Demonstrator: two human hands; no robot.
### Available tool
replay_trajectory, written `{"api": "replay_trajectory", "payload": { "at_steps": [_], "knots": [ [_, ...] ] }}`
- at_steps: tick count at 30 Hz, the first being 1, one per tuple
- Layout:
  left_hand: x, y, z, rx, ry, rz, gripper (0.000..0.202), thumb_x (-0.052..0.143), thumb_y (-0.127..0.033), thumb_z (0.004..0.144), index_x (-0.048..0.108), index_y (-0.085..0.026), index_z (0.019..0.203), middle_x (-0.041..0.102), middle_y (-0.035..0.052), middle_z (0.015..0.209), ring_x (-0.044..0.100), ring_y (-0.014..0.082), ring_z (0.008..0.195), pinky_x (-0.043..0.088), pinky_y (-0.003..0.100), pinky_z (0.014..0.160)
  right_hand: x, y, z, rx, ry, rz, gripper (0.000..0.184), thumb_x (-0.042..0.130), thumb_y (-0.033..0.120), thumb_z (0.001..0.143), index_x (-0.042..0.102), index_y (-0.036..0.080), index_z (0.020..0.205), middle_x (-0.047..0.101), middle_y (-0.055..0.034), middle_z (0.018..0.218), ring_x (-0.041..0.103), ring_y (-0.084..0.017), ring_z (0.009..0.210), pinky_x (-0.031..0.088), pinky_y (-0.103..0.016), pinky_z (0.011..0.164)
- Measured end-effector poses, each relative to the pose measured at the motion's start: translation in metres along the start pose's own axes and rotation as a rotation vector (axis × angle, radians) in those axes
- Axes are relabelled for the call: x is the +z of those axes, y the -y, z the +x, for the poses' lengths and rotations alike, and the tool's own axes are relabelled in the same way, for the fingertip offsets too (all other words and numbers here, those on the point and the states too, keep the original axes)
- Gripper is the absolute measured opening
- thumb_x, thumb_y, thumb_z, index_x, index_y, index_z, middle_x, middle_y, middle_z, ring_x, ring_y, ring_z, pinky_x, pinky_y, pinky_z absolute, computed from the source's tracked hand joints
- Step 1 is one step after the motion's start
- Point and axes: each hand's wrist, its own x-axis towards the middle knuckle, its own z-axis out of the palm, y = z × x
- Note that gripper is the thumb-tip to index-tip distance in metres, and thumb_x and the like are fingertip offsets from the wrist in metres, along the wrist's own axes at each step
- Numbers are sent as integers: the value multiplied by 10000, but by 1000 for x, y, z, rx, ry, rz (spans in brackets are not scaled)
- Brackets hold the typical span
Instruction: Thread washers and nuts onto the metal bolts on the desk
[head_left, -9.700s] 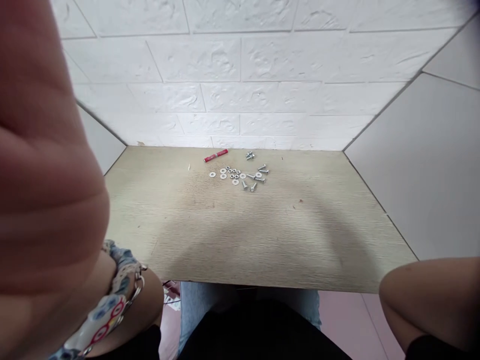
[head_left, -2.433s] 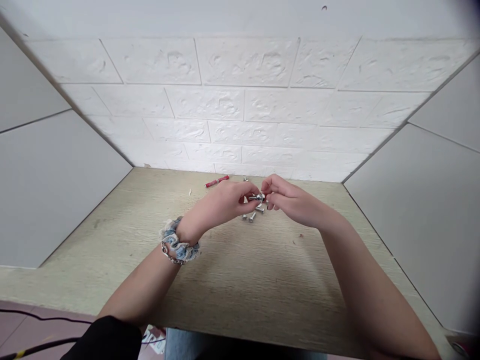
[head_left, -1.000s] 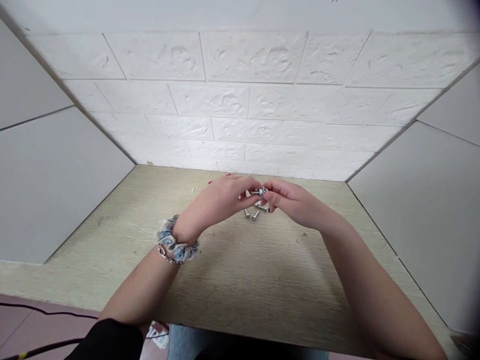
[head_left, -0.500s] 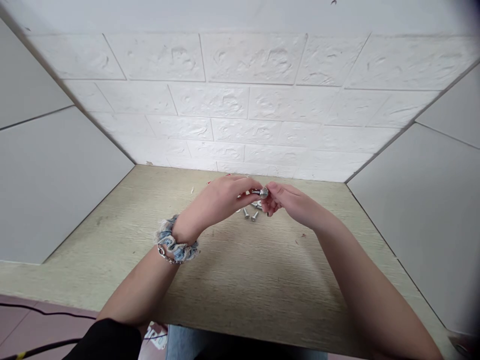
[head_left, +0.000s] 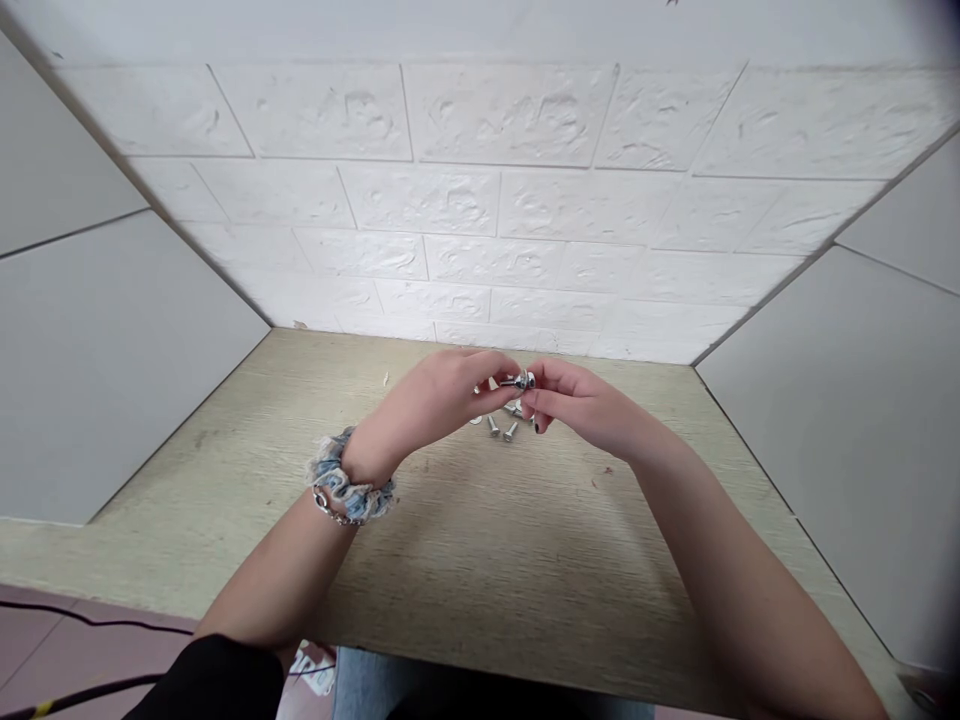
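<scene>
One bolt (head_left: 520, 382), left hand (head_left: 442, 397) clamping it, right hand (head_left: 589, 402) with grip at its head (head_left: 531, 380), closure unclear, loose bolts (head_left: 511, 432) on the table (head_left: 480, 540) below it.

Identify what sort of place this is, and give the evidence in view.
Probably a small indoor work booth, though its wider setting is out of view: loose bolts lie on a wood-grained tabletop, with pale side panels at both ends.

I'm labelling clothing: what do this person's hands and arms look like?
The left hand and right hand are gloveless. The left arm has a ruffled blue-and-white scrunchie, silver chain bracelet and black sleeve. One right fingertip looks dark.
</scene>
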Motion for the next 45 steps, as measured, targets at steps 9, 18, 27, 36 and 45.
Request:
{"api": "replay_trajectory", "payload": {
  "at_steps": [9,18,27,36,45],
  "knots": [
    [1,1,-1,33,15,-1,172,492,-284,861,605,-182,942,638,-7,786,574,83,694,457,227,728,-1,-3,0,29,-1,-18,411,290,490,894,531,170,804,551,-32,747,474,-105,599,423,-275,601],
    [0,0,-1,27,12,10,164,503,-287,847,610,-181,912,623,-6,735,570,91,663,472,237,718,0,2,-3,42,-8,-85,376,322,463,899,451,173,696,422,8,646,401,-91,572,368,-239,537],
    [3,0,-1,24,16,12,208,496,-337,851,605,-179,931,634,-10,745,570,84,661,471,240,728,-9,-3,-5,-73,-16,-231,134,465,317,842,457,213,926,469,8,760,416,-106,638,360,-251,571],
    [1,-1,-1,49,-1,-28,175,496,-289,856,619,-185,924,633,-8,759,572,75,658,462,218,711,-5,-2,-2,0,-46,-153,416,290,498,891,527,174,783,546,-37,772,462,-117,630,402,-292,628],
    [-3,-2,0,39,4,5,162,502,-276,848,619,-177,902,619,-5,735,558,77,655,426,184,612,-1,-4,1,-21,-22,-106,373,334,474,891,522,167,793,532,-27,772,458,-100,606,405,-274,601]
  ]
}}
